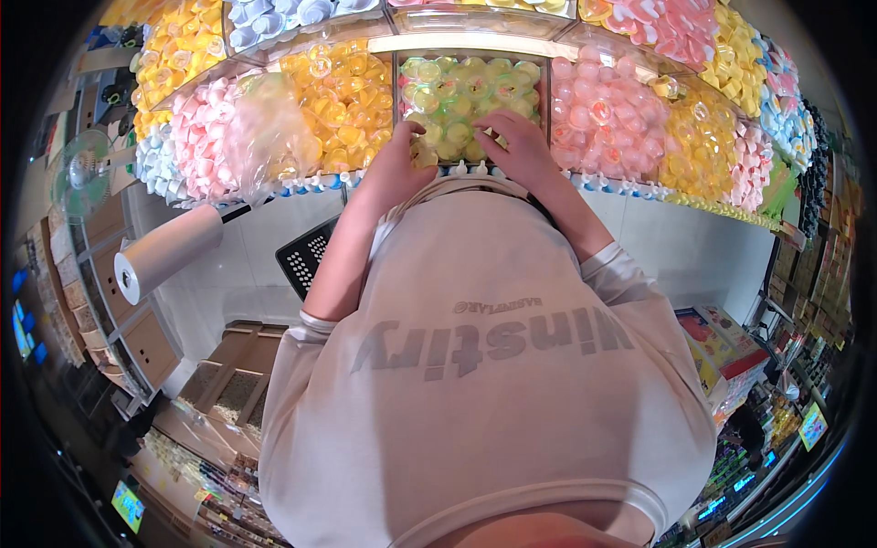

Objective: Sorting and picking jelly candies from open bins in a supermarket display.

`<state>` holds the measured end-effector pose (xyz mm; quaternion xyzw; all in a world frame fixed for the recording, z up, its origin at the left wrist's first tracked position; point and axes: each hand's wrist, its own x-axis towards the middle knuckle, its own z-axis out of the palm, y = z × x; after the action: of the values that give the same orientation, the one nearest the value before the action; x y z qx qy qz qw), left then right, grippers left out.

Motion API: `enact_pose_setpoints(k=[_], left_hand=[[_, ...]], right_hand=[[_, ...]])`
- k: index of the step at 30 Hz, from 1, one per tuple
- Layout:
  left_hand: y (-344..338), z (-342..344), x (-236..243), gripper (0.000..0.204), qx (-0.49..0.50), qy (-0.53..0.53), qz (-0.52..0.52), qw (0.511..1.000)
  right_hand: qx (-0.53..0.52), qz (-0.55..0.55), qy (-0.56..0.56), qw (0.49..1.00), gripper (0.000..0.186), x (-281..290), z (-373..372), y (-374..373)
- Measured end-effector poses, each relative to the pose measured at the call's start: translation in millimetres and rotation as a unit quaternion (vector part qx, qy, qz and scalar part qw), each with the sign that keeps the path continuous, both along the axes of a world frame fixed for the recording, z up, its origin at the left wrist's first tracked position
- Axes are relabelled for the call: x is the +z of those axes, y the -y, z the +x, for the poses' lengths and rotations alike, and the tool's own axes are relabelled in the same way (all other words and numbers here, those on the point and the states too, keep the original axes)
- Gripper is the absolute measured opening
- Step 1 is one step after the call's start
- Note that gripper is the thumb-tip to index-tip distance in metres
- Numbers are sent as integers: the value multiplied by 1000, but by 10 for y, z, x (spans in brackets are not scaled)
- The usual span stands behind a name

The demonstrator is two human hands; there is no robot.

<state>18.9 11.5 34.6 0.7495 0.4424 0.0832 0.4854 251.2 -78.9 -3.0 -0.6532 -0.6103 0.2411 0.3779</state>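
Observation:
A clear-walled bin of small, round, dome-topped jelly cups in green and yellow lies straight ahead of me. My left hand is at the bin's near left corner, its fingers curled against a yellow-green jelly cup. Over the near right part of the same bin, my right hand reaches in from the side. Its thumb and index finger are apart, close above the cups, with nothing plainly held between them. The other right fingers are bent and partly hidden.
Bins of orange cups and pink cups flank the green one. A crumpled clear plastic bag lies over pink packets at left. Below it a white roll of bags sticks out, near a black perforated basket.

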Motion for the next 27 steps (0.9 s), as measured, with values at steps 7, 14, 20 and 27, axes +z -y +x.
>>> enact_pose_setpoints(k=[7,14,20,27], left_hand=[[-188,336,-535,54,-44,-11,193,980],[-229,490,-825,50,-75,-49,230,969],[-252,406,-901,45,-99,-55,233,966],[-249,34,-559,20,26,-17,330,943]], right_hand=[[-86,-30,-72,993,15,17,135,154],[-119,-34,-67,990,15,-78,224,356],[-127,-21,-63,990,14,-103,272,372],[-119,-38,-73,989,14,-122,266,337]])
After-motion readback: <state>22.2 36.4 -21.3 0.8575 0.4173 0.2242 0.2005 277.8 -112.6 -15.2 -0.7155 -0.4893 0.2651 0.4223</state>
